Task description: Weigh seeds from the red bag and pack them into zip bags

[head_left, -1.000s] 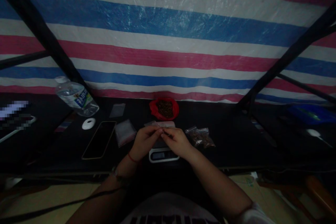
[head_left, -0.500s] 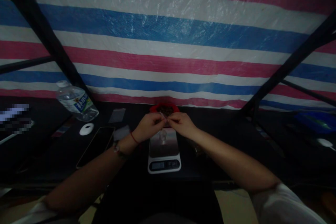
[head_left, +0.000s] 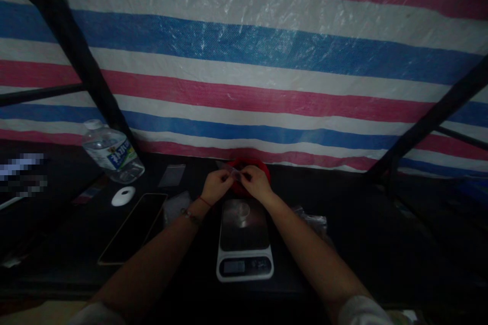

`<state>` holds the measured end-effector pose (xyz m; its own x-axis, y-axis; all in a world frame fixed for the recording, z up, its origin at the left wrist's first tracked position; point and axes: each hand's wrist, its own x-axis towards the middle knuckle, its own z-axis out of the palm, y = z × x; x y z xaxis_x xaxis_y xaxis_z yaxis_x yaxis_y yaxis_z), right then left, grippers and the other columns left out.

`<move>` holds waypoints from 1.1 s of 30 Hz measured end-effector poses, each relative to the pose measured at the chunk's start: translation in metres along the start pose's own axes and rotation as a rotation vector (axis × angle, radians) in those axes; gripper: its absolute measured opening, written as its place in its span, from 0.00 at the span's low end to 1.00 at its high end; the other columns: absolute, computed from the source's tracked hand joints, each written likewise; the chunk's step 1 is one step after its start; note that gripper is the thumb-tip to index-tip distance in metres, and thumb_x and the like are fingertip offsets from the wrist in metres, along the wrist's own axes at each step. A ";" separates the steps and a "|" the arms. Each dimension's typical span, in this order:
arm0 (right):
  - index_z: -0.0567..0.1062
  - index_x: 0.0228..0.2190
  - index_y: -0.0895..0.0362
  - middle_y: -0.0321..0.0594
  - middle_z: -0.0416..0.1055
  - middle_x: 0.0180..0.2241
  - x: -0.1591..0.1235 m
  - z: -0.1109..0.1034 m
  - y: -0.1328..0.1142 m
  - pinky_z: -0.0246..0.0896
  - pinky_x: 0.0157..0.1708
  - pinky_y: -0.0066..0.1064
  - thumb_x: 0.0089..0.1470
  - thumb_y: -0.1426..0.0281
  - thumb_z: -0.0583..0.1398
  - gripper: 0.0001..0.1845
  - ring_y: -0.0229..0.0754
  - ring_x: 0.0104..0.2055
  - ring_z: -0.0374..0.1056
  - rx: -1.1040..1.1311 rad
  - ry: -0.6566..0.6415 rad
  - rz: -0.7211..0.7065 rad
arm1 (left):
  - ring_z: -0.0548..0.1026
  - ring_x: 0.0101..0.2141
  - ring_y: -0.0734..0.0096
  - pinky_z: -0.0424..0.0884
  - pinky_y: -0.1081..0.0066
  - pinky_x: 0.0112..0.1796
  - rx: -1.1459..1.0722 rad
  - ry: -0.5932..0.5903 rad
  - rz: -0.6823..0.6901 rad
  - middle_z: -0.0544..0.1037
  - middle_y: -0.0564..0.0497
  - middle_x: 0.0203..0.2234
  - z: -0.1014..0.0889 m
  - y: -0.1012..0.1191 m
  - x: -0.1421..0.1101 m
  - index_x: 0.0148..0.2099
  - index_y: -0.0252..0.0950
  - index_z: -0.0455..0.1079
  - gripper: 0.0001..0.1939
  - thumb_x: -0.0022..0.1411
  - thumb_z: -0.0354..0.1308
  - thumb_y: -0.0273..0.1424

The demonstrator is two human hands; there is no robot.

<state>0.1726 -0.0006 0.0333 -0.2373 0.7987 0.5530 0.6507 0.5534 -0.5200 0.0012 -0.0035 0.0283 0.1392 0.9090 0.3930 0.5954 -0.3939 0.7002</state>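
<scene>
Just beyond the far edge of the scale (head_left: 244,237), I hold a small clear bag (head_left: 235,173) between both hands, my left hand (head_left: 217,187) pinching one side and my right hand (head_left: 257,183) the other, the fingertips of each drawn in narrow. The bag is in front of the red container (head_left: 264,166), which sits past the scale; whether the two touch I can't tell. On the scale's metal plate stands a small clear cup (head_left: 243,213). Left of the scale, partly behind my forearm, lies a pile of clear bags (head_left: 176,205), then a dark phone (head_left: 133,228); farther off to that side are a flat empty bag (head_left: 172,175), a white oval object (head_left: 123,196) and a plastic bottle (head_left: 114,155). Right of the scale, my other forearm partly hides some clear packets (head_left: 315,222).
</scene>
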 end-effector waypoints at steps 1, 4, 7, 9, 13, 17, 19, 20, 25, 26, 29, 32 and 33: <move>0.76 0.36 0.59 0.45 0.74 0.38 0.001 0.003 0.001 0.64 0.44 0.35 0.52 0.75 0.57 0.09 0.42 0.41 0.69 0.025 0.007 -0.025 | 0.66 0.22 0.76 0.58 0.75 0.25 0.006 0.005 0.001 0.70 0.54 0.18 0.000 -0.002 0.000 0.23 0.33 0.70 0.14 0.55 0.53 0.37; 0.75 0.40 0.58 0.47 0.70 0.46 0.001 0.009 0.002 0.64 0.49 0.37 0.53 0.78 0.55 0.14 0.43 0.49 0.66 0.041 0.005 -0.117 | 0.68 0.24 0.75 0.61 0.74 0.28 0.028 0.007 0.008 0.73 0.53 0.20 -0.001 -0.005 -0.002 0.25 0.34 0.72 0.14 0.57 0.52 0.36; 0.77 0.38 0.55 0.44 0.69 0.50 -0.002 0.009 0.000 0.63 0.53 0.39 0.52 0.80 0.53 0.17 0.43 0.53 0.65 -0.005 -0.061 -0.187 | 0.70 0.26 0.74 0.63 0.73 0.31 0.081 -0.002 0.046 0.75 0.51 0.23 -0.002 -0.006 -0.006 0.27 0.34 0.72 0.12 0.58 0.52 0.34; 0.77 0.42 0.54 0.43 0.69 0.51 -0.004 0.008 -0.003 0.62 0.55 0.39 0.52 0.80 0.53 0.20 0.42 0.53 0.65 -0.034 -0.103 -0.210 | 0.72 0.27 0.72 0.64 0.73 0.32 0.125 -0.024 0.102 0.76 0.50 0.25 -0.002 -0.005 -0.010 0.28 0.35 0.72 0.11 0.58 0.52 0.33; 0.75 0.47 0.55 0.45 0.71 0.49 -0.006 0.007 -0.009 0.62 0.55 0.38 0.53 0.81 0.53 0.22 0.42 0.53 0.66 -0.034 -0.179 -0.231 | 0.73 0.31 0.70 0.67 0.70 0.35 0.172 -0.094 0.265 0.76 0.48 0.28 -0.003 -0.001 -0.016 0.31 0.36 0.72 0.12 0.61 0.50 0.33; 0.78 0.41 0.58 0.45 0.76 0.40 -0.005 0.007 -0.007 0.65 0.49 0.37 0.53 0.80 0.55 0.16 0.43 0.44 0.71 -0.023 -0.155 -0.124 | 0.73 0.41 0.65 0.67 0.63 0.45 0.110 -0.020 0.416 0.76 0.45 0.37 -0.005 -0.002 -0.017 0.41 0.36 0.72 0.11 0.59 0.50 0.28; 0.79 0.38 0.58 0.45 0.76 0.38 -0.003 0.006 -0.005 0.65 0.48 0.38 0.52 0.77 0.58 0.12 0.44 0.42 0.71 -0.015 -0.112 -0.068 | 0.69 0.49 0.61 0.63 0.57 0.52 0.126 0.050 0.455 0.73 0.43 0.47 -0.007 -0.003 -0.016 0.50 0.36 0.68 0.19 0.55 0.51 0.25; 0.78 0.39 0.57 0.44 0.76 0.38 -0.002 0.005 -0.004 0.65 0.48 0.38 0.51 0.76 0.60 0.12 0.44 0.42 0.71 -0.002 -0.098 -0.054 | 0.66 0.53 0.58 0.59 0.54 0.55 0.160 0.064 0.465 0.70 0.43 0.52 -0.008 -0.004 -0.015 0.55 0.36 0.65 0.25 0.53 0.51 0.25; 0.78 0.36 0.57 0.43 0.76 0.38 -0.002 0.004 -0.009 0.64 0.46 0.37 0.46 0.72 0.66 0.12 0.44 0.44 0.70 0.070 -0.171 -0.044 | 0.51 0.62 0.47 0.45 0.48 0.59 0.344 -0.029 0.442 0.61 0.44 0.61 -0.010 -0.003 -0.014 0.64 0.39 0.54 0.39 0.48 0.56 0.29; 0.79 0.35 0.57 0.42 0.76 0.37 -0.002 0.004 -0.011 0.64 0.45 0.36 0.45 0.72 0.66 0.11 0.44 0.42 0.71 0.083 -0.186 -0.033 | 0.52 0.62 0.47 0.43 0.48 0.59 0.356 -0.048 0.434 0.63 0.44 0.60 -0.010 -0.003 -0.014 0.64 0.39 0.54 0.40 0.48 0.56 0.31; 0.79 0.32 0.57 0.40 0.76 0.33 -0.004 0.004 -0.015 0.65 0.39 0.33 0.45 0.71 0.66 0.08 0.41 0.35 0.71 0.131 -0.188 0.025 | 0.59 0.58 0.51 0.40 0.50 0.60 0.351 -0.078 0.417 0.69 0.44 0.55 -0.009 -0.003 -0.014 0.63 0.39 0.56 0.38 0.49 0.57 0.35; 0.79 0.34 0.58 0.40 0.77 0.33 -0.003 0.004 -0.013 0.66 0.38 0.32 0.47 0.73 0.64 0.09 0.40 0.34 0.71 0.184 -0.161 0.065 | 0.64 0.54 0.55 0.43 0.52 0.60 0.332 -0.055 0.402 0.71 0.45 0.52 -0.008 -0.005 -0.012 0.61 0.38 0.59 0.35 0.50 0.58 0.38; 0.79 0.35 0.57 0.40 0.77 0.34 -0.003 0.004 -0.011 0.66 0.40 0.32 0.48 0.74 0.63 0.09 0.40 0.35 0.72 0.194 -0.152 0.060 | 0.65 0.53 0.56 0.44 0.52 0.60 0.325 -0.040 0.398 0.71 0.44 0.51 -0.007 -0.006 -0.011 0.60 0.37 0.61 0.34 0.50 0.58 0.38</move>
<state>0.1636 -0.0079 0.0351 -0.3175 0.8497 0.4209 0.5198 0.5272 -0.6722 -0.0100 -0.0122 0.0237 0.4318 0.7040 0.5638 0.7044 -0.6536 0.2767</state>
